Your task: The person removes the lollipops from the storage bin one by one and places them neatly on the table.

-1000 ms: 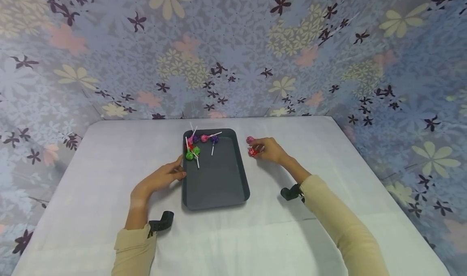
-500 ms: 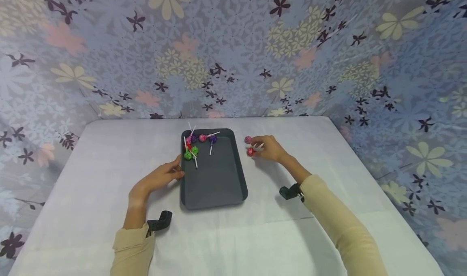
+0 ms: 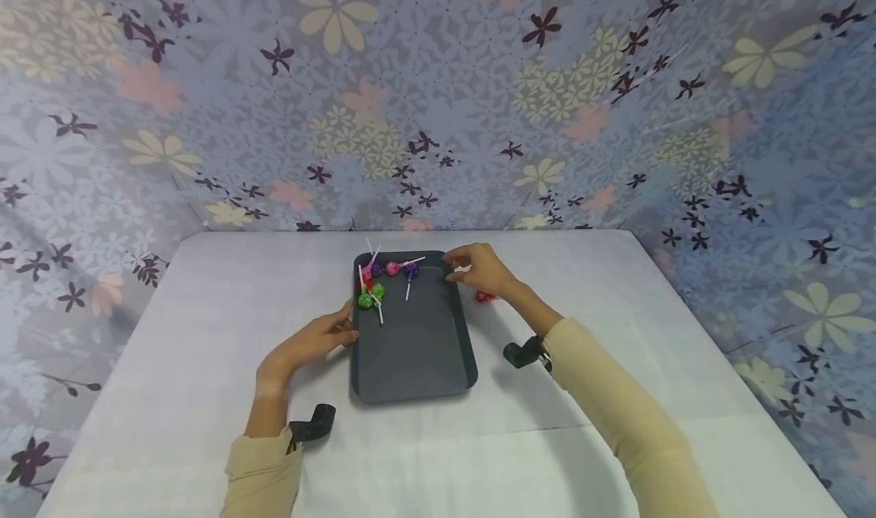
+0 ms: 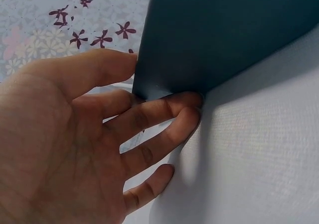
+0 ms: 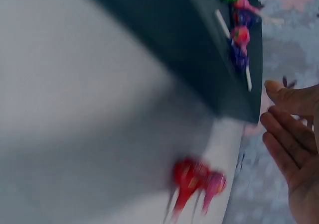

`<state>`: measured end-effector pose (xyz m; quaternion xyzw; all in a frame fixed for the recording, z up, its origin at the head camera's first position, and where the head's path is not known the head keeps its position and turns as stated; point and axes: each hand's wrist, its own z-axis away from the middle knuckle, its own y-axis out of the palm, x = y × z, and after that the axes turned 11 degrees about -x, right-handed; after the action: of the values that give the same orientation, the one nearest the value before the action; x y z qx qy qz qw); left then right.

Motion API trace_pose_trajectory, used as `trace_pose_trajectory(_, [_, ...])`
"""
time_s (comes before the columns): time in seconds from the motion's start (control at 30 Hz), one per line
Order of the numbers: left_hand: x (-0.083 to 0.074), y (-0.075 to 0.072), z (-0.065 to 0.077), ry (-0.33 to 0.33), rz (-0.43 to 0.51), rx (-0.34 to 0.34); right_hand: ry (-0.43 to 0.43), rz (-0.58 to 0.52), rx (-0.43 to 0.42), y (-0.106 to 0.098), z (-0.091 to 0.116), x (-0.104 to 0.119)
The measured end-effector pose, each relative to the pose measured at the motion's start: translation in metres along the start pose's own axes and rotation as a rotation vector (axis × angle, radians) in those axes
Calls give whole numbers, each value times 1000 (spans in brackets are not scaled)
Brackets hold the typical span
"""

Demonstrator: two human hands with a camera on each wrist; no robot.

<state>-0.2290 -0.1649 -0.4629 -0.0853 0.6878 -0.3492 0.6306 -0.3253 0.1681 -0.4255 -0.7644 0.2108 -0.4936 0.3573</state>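
In the head view, a dark grey tray (image 3: 414, 358) lies on the table, with several wrapped lollipops (image 3: 366, 301) in its far left part. My left hand (image 3: 311, 348) holds the tray's left side; in the left wrist view, thumb and index finger reach the rim while other fingers (image 4: 159, 112) touch the outer wall. Beside the far right corner, my right hand (image 3: 484, 271) has thumb and fingers apart, with nothing between them. A red lollipop (image 3: 484, 296) lies partly hidden below that hand. The right wrist view shows a pink lollipop (image 5: 214, 183) close beside the red one, both blurred.
White cloth covers the table (image 3: 226, 290), and flower-patterned fabric (image 3: 438, 107) rises behind it and at both sides. Dark wrist cameras (image 3: 523, 352) stick out from both forearms. Some lollipop sticks poke past the tray's far rim.
My right hand has moved left from the red and pink lollipops to the tray's far right corner. My left hand keeps its place on the tray. The head view has shifted slightly.
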Motion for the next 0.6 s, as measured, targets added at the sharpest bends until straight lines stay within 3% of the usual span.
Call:
trace_pose_trajectory(0.13, [1, 0, 2, -20, 32, -3, 53, 23, 22, 18, -17, 15])
trace_pose_trajectory(0.3, [2, -1, 2, -20, 45, -3, 85, 146, 40, 37, -35, 30])
trace_pose_trajectory(0.6, [2, -1, 3, -26, 34, -11, 278, 319, 76, 62, -48, 41])
